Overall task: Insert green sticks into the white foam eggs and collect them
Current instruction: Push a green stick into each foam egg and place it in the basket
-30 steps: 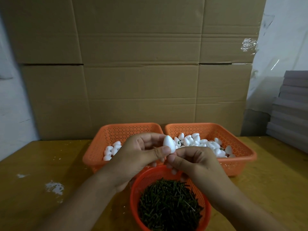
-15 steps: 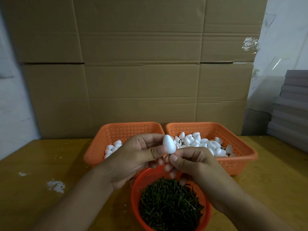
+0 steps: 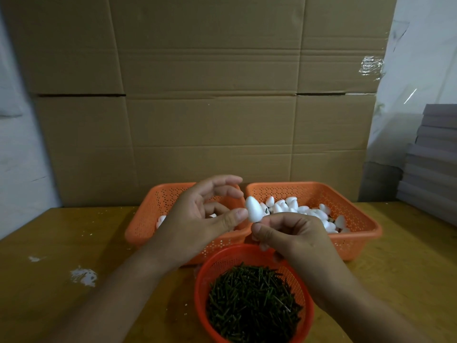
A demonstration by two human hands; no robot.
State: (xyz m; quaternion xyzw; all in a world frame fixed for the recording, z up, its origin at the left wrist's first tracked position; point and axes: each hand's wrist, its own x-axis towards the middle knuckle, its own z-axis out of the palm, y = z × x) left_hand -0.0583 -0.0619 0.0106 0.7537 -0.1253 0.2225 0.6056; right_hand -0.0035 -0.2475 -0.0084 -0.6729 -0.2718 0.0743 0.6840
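A white foam egg [image 3: 252, 212] stands point-up above the fingertips of my right hand [image 3: 294, 237], which pinches it at its base; any stick under it is hidden by the fingers. My left hand [image 3: 202, 219] is beside it with fingers spread and relaxed, its thumb tip just touching the egg's left side. Below the hands a round orange basket [image 3: 203, 280] holds a heap of green sticks [image 3: 252, 308]. The right rectangular orange basket [image 3: 361, 219] holds many loose foam eggs [image 3: 291, 206]. The left rectangular basket [image 3: 146, 219] holds a few eggs, mostly hidden behind my left hand.
All three baskets sit on a yellow wooden table [image 3: 74, 231] with white flecks [image 3: 84, 276] at the left. A wall of cardboard boxes [image 3: 210, 107] rises right behind the baskets. Grey stacked boards [image 3: 432, 157] stand at the far right.
My left hand has let go of the egg and opened its fingers. My right hand now holds the egg alone, slightly higher and further right.
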